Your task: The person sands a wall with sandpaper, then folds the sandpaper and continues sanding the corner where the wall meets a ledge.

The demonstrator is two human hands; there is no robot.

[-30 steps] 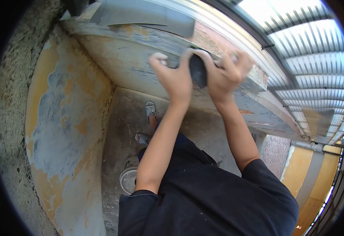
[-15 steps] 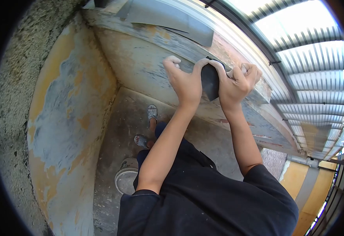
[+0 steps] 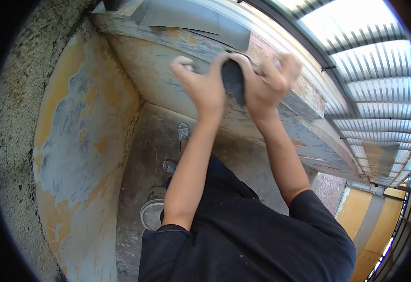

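Note:
A dark piece of sandpaper is gripped between my two hands in front of the low wall. My left hand pinches its left side, the thumb bent over the top edge and the fingers curled. On the other side my right hand holds it with the thumb at the top edge and the fingers folded. White dust coats the fingers of both hands, and they are slightly blurred. Grey sheets lie on the wall's ledge just beyond my hands.
To the left stands a wall with patchy yellow and grey paint. A bucket sits on the dusty floor beside my legs. Corrugated panels on a dark frame run along the right. The ledge continues right of my hands.
Both hands have moved left and slightly up in the view, carrying the sandpaper between them. The grip looks the same, and the view has shifted slightly.

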